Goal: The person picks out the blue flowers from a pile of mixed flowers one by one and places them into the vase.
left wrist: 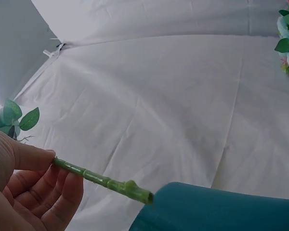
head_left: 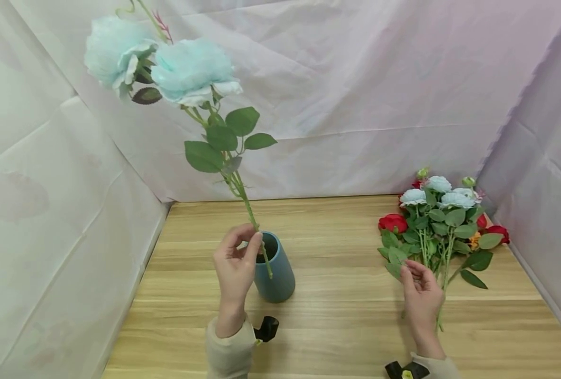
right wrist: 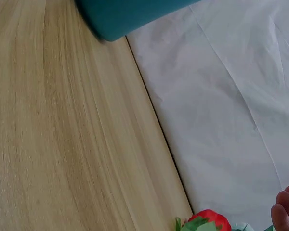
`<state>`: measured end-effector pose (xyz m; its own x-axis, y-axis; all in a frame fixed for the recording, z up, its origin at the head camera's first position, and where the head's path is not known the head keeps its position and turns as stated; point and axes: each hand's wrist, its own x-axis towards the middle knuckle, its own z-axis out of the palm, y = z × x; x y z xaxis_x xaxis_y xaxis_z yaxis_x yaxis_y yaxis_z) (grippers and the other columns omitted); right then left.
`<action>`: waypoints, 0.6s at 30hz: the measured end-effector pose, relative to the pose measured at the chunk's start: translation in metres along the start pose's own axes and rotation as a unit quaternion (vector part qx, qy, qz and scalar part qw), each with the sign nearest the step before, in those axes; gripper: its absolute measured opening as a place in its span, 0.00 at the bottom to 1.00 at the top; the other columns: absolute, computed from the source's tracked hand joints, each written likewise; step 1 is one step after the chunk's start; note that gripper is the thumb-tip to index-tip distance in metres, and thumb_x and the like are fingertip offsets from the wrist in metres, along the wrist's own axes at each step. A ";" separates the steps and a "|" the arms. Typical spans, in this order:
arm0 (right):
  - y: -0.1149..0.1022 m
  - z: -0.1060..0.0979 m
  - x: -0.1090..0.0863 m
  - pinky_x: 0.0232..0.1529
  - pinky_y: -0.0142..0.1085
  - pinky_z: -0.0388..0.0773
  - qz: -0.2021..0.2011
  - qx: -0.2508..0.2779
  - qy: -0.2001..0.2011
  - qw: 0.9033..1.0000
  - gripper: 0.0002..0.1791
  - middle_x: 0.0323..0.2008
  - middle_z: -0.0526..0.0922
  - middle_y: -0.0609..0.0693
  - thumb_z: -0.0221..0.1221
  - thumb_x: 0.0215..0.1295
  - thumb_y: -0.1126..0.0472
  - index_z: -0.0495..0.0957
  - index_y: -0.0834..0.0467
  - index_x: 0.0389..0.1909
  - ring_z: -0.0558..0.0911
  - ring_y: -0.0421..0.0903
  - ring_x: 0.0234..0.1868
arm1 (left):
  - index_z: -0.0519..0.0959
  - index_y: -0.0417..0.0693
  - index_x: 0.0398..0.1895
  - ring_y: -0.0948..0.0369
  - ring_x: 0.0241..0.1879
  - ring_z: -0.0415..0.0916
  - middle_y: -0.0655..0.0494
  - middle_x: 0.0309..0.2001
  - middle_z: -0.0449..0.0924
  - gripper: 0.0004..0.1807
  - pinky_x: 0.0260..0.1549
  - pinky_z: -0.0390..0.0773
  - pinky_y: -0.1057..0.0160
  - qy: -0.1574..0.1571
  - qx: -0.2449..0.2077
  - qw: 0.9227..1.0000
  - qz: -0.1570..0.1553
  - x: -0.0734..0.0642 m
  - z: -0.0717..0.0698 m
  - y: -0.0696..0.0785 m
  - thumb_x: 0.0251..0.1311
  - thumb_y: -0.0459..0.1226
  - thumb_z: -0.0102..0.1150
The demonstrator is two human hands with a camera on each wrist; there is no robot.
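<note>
L hand (head_left: pixel 235 263): pinching 1 lt-blue flwr spray (head_left: pixel 222 138), tilted, stem end nr blue vase (head_left: pixel 277 281). R hand (head_left: pixel 421 297): loosely curled nr mixed flwr bunch (head_left: pixel 443 223) on counter (head_left: pixel 342 316); can't tell if gripping.

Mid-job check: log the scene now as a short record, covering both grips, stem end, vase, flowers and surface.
Left-hand grip: pinches the green stem of a tall pale-blue artificial flower spray
Stem end: outside the vase, near its rim; contact unclear
Right-hand grip: at the leaf edge of the flower pile; contact unclear
Vase: blue, cylindrical, upright
Flower pile: pale-blue and red blooms, green leaves, lying at table's right
Surface: light wood-grain table
</note>
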<state>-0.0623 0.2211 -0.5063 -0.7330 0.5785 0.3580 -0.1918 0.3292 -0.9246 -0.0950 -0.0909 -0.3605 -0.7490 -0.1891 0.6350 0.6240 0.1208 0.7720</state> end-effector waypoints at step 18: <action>0.018 -0.026 0.015 0.25 0.17 0.69 0.023 -0.013 0.068 0.997 0.10 0.26 0.78 0.35 0.60 0.57 0.73 0.78 0.74 0.39 0.75 0.31 0.28 | 0.77 0.26 0.32 0.66 0.24 0.74 0.53 0.25 0.78 0.04 0.19 0.77 0.71 0.021 0.008 1.000 0.001 0.013 -0.005 -0.005 0.53 0.20 0.58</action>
<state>-0.0597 0.2547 -0.5141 -0.6445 0.6895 0.3306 -0.1412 0.3176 -0.9376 -0.1070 -0.0987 -0.3562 -0.7374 -0.2302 0.6350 0.6217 0.1361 0.7714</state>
